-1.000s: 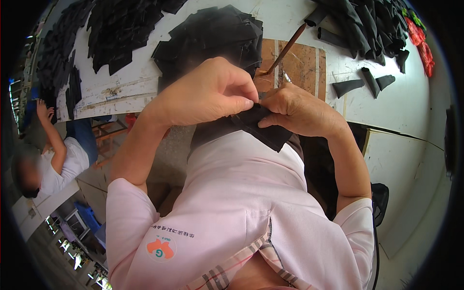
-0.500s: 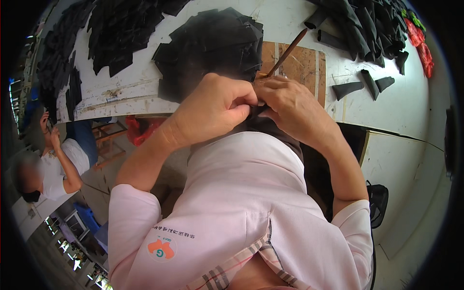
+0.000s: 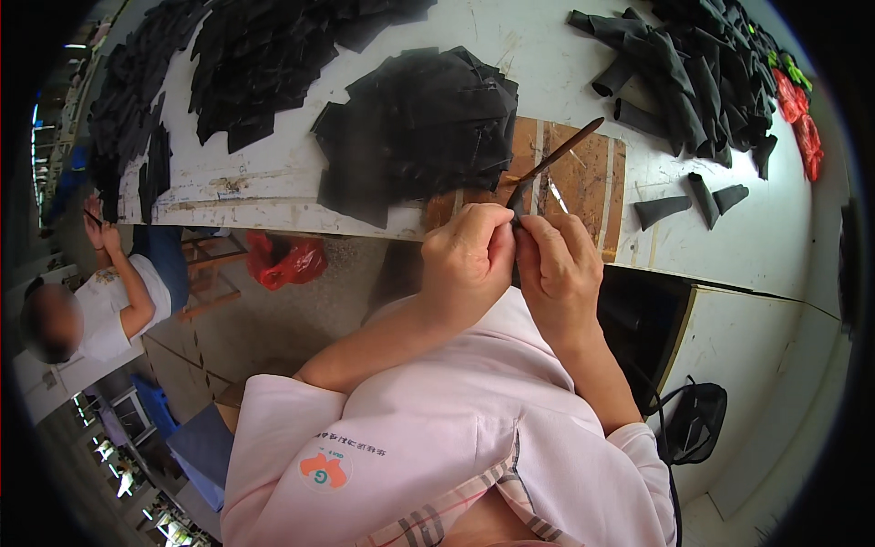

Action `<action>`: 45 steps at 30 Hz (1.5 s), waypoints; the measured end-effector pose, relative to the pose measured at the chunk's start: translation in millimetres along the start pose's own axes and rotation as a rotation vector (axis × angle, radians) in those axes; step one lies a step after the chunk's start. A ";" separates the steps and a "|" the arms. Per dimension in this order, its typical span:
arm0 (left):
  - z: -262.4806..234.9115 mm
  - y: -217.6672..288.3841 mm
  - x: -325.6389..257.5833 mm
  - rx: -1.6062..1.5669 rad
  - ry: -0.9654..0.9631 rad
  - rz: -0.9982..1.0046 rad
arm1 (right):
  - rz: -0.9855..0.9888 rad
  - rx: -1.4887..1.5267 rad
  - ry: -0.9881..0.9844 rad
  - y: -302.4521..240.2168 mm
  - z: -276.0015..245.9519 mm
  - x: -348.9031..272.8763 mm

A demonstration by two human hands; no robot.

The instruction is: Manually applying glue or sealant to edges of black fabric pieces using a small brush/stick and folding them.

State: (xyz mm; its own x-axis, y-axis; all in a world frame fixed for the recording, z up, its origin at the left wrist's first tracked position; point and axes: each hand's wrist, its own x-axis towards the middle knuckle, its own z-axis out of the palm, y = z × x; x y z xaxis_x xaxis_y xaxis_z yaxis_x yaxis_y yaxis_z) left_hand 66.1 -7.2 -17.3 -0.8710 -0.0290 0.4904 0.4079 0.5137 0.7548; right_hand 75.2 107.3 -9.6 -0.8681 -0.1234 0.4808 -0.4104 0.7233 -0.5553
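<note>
My left hand (image 3: 467,264) and my right hand (image 3: 561,269) meet at the table's front edge, thumbs and fingers pinched together. Between the fingertips is a small dark fabric piece (image 3: 517,201), mostly covered by my fingers. Just beyond it, a brown stick-like handle (image 3: 574,141) slants up to the right over a brown board (image 3: 588,173); its lower end is partly hidden. A thin pale blade-like tool (image 3: 558,195) lies on the board, close to my right fingers. Left of the board rises a big pile of flat black fabric pieces (image 3: 419,128).
More black piles cover the table's far left (image 3: 264,68). Rolled dark fabric tubes (image 3: 684,82) are heaped at far right, with several loose ones nearer. Red plastic bags sit right (image 3: 797,118) and under the table (image 3: 284,262). A black bag (image 3: 697,424) hangs at right. Another person (image 3: 109,301) works at left.
Both hands have drawn closer to my body, the left shifting right. More of the board and the pale tool now shows. The whole view has shifted slightly.
</note>
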 end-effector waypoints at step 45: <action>-19.6 36.0 107.5 -2.113 -0.737 -0.857 | 0.436 1.048 -0.190 1.1 -69.3 103.5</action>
State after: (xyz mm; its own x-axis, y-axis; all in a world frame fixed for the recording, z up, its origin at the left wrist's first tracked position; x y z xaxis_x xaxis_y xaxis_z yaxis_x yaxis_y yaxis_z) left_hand -7.5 -8.6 71.0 -0.6487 0.7473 0.1440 -0.7424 -0.6630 0.0964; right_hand 4.3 142.4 86.7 -0.9849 -0.1661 0.0485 -0.0182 -0.1794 -0.9836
